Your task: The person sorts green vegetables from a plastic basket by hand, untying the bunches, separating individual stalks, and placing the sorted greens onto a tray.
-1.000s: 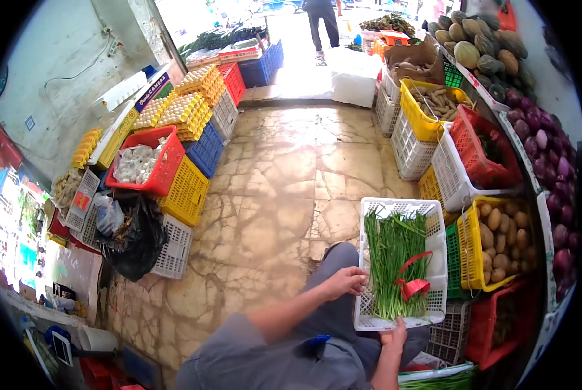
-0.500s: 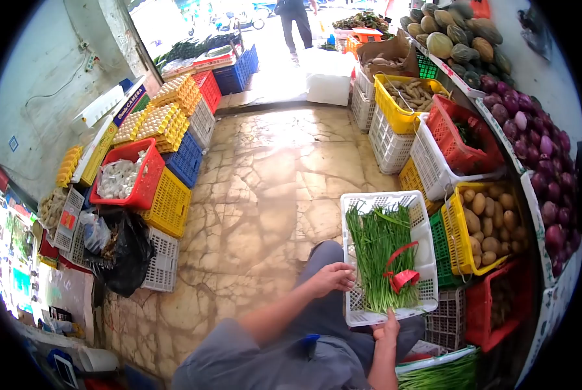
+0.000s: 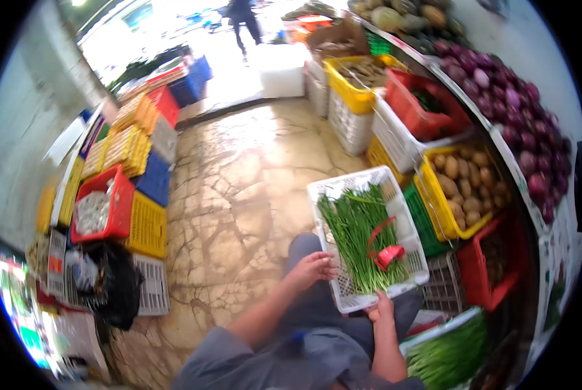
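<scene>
A white plastic basket (image 3: 408,224) rests over my lap, tilted in view. In it lies a bunch of long green chives (image 3: 350,227), with a red ribbon (image 3: 388,258) across the stalks. My right hand (image 3: 380,308) grips the basket's near rim, thumb on top and the other fingers partly hidden below. Beside the left rim is my left hand (image 3: 315,268), its fingers loosely bent and apart with nothing in them; whether the fingertips touch the basket I cannot tell.
To the right stand a yellow crate of potatoes (image 3: 463,185), a red crate (image 3: 482,266) and a shelf of purple onions (image 3: 518,110). More greens (image 3: 450,354) lie low at my right. Egg trays (image 3: 125,153) and a black bag (image 3: 118,286) line the left. A person (image 3: 242,23) is outside.
My view has turned, so the surroundings appear shifted and tilted. The basket and both hands now sit further left and slightly higher in view. My right hand keeps its hold on the rim.
</scene>
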A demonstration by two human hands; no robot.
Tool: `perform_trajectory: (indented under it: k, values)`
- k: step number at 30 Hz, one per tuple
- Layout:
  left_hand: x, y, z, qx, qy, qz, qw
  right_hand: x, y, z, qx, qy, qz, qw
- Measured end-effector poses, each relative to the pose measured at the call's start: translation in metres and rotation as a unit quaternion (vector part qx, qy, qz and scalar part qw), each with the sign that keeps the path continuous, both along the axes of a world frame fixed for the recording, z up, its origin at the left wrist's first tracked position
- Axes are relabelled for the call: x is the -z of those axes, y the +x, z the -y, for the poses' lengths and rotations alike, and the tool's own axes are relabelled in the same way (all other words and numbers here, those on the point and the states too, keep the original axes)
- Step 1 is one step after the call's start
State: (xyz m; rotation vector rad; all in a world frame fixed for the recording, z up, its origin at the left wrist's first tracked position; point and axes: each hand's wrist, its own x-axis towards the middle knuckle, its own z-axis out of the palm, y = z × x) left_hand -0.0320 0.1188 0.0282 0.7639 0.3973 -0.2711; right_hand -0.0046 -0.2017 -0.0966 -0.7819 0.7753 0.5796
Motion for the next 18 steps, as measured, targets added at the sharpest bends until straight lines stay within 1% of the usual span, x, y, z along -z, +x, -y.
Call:
perform_trajectory:
  k: [1, 3, 4, 5, 6, 7, 8, 9, 10, 12, 14, 15, 17, 18]
  values:
    - [0.007, 0.000, -0.003, -0.005, 0.011, 0.004, 1.000, 0.018, -0.001, 0.002, 0.002, 0.001, 0.024, 1.000]
    - [0.016, 0.000, -0.002, -0.005, 0.028, 0.006, 1.000, 0.015, -0.004, -0.011, 0.074, -0.044, 0.027, 0.996]
    - [0.017, 0.002, -0.004, -0.003, 0.037, 0.005, 0.999, 0.042, -0.010, -0.001, 0.060, -0.041, 0.053, 0.996]
    - [0.016, 0.002, -0.005, -0.006, 0.030, 0.016, 0.999, 0.019, -0.013, -0.008, 0.076, -0.035, 0.068, 0.994]
    - [0.015, 0.001, -0.006, -0.008, 0.021, 0.023, 0.999, 0.017, -0.014, -0.014, 0.085, -0.078, 0.047, 0.992]
    - [0.017, 0.003, -0.009, -0.005, 0.011, 0.035, 0.999, -0.043, -0.010, -0.025, 0.098, -0.090, 0.026, 0.991]
    - [0.019, 0.004, -0.011, -0.006, 0.001, 0.043, 0.999, -0.074, -0.010, -0.032, 0.133, -0.053, 0.002, 0.990]
    - [0.021, 0.003, -0.010, -0.005, 0.013, 0.032, 0.999, -0.048, -0.015, -0.026, 0.106, -0.101, 0.007, 0.989]
    - [0.020, 0.007, -0.008, -0.013, 0.030, 0.021, 0.999, -0.019, -0.011, -0.015, 0.087, -0.001, -0.026, 0.996]
    - [0.022, 0.012, -0.002, -0.018, 0.014, 0.001, 1.000, -0.052, -0.014, -0.008, 0.107, -0.045, 0.010, 0.993]
    - [0.031, 0.012, -0.008, -0.003, 0.036, 0.017, 0.999, -0.065, -0.018, -0.008, 0.152, -0.060, 0.075, 0.984]
    - [0.027, 0.007, -0.017, 0.005, 0.042, 0.023, 0.999, -0.081, -0.030, -0.007, 0.157, -0.066, 0.095, 0.981]
    - [0.038, 0.006, -0.018, 0.005, 0.048, 0.008, 0.999, -0.096, -0.038, 0.010, 0.158, -0.075, 0.133, 0.976]
    - [0.041, 0.006, -0.030, 0.007, 0.050, -0.001, 0.999, -0.098, -0.047, 0.009, 0.174, -0.081, 0.130, 0.973]
